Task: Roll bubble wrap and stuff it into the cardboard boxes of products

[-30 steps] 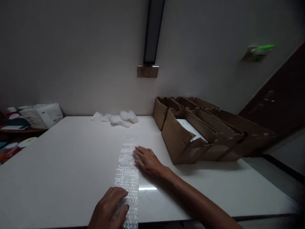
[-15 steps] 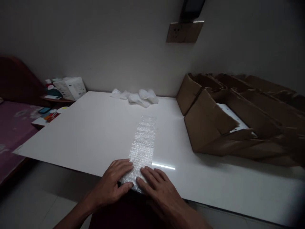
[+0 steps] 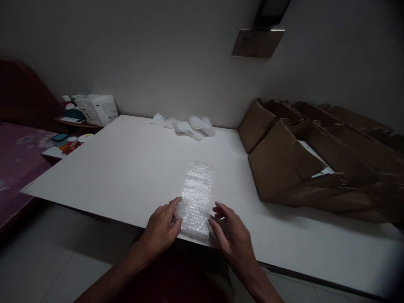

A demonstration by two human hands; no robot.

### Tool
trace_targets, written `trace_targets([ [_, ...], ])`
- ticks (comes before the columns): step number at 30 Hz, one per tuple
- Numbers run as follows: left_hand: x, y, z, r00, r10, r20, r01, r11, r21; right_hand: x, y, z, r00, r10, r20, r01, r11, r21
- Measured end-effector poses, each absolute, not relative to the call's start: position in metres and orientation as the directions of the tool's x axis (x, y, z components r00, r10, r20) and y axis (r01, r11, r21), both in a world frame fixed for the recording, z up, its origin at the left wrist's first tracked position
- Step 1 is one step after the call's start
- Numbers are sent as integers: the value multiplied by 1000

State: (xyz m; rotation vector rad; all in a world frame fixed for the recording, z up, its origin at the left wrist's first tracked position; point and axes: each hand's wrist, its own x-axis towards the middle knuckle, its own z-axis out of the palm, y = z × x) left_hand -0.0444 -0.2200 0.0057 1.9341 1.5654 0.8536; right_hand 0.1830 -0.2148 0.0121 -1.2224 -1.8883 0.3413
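Since half a second ago, the right hand (image 3: 235, 235) has come off the bubble-wrap strip (image 3: 197, 198) to its right side, and the hands now stand further apart. Its thumb and fingers curve loosely with a wide gap between them, gripping nothing visible; whether the thumb tip brushes the strip cannot be told. The left hand (image 3: 160, 229) is parted likewise, fingertips at the strip's left side without a visible pinch. Between them the strip lies flat, its near end at the near edge of the worktop (image 3: 126, 168). It should be very light, soft and springy, a little slick, its bubbles easily crushed; a gentle pinch at both near corners would likely suit it better than a squeeze across the middle. Further out, crumpled translucent packaging (image 3: 189, 128) lies along the far edge, and cardboard boxes (image 3: 277, 164) stand toward the right.
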Motion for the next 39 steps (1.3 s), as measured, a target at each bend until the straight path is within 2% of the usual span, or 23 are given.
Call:
trace_targets([
  [2, -43, -218, 2, 149, 969, 196, 720, -242, 650, 184, -222, 9, -228, 760, 609, 668, 577, -470],
  [5, -45, -220, -1, 149, 943, 298, 720, -310, 621, 179, -229, 8, -439, 718, 539, 656, 667, -354],
  [7, -50, -225, 0, 186, 900, 393, 685, -406, 605, 174, -230, 6, -505, 711, 488, 639, 689, -342],
  [9, -55, -231, 3, 275, 847, 455, 631, -516, 579, 170, -228, 4, -485, 723, 491, 615, 682, -396],
  [12, -59, -236, 10, 337, 846, 414, 571, -533, 625, 168, -222, 5, -405, 797, 448, 561, 604, -567],
  [15, -57, -230, 17, 250, 910, 332, 617, -414, 669, 170, -217, 10, -332, 861, 385, 559, 508, -655],
  [17, -54, -221, 17, 224, 926, 303, 684, -371, 628, 172, -215, 14, -268, 846, 461, 606, 520, -602],
  [19, -53, -213, 14, 233, 928, 291, 740, -363, 566, 173, -216, 15, -277, 784, 555, 645, 580, -497],
  [21, -54, -210, 10, 238, 926, 294, 767, -365, 527, 173, -216, 14, -400, 737, 544, 642, 649, -408],
  [23, -56, -211, 7, 221, 921, 320, 765, -368, 530, 171, -215, 10, -523, 709, 473, 618, 698, -363],
  [26, -60, -219, 8, 242, 890, 387, 697, -437, 568, 167, -210, 6, -550, 700, 456, 612, 709, -351],
  [28, -61, -226, 12, 315, 861, 400, 628, -505, 592, 167, -209, 6, -513, 713, 478, 598, 696, -397],
  [32, -58, -233, 19, 332, 889, 316, 580, -456, 675, 174, -215, 11, -469, 786, 403, 583, 618, -527],
  [34, -56, -229, 18, 293, 919, 263, 609, -391, 690, 176, -219, 14, -427, 792, 437, 629, 607, -486],
  [36, -52, -220, 16, 264, 932, 248, 655, -362, 663, 176, -220, 16, -420, 756, 502, 676, 630, -383],
  [39, -47, -204, 11, 217, 939, 265, 714, -338, 613, 170, -216, 15, -509, 719, 473, 697, 667, -264],
])
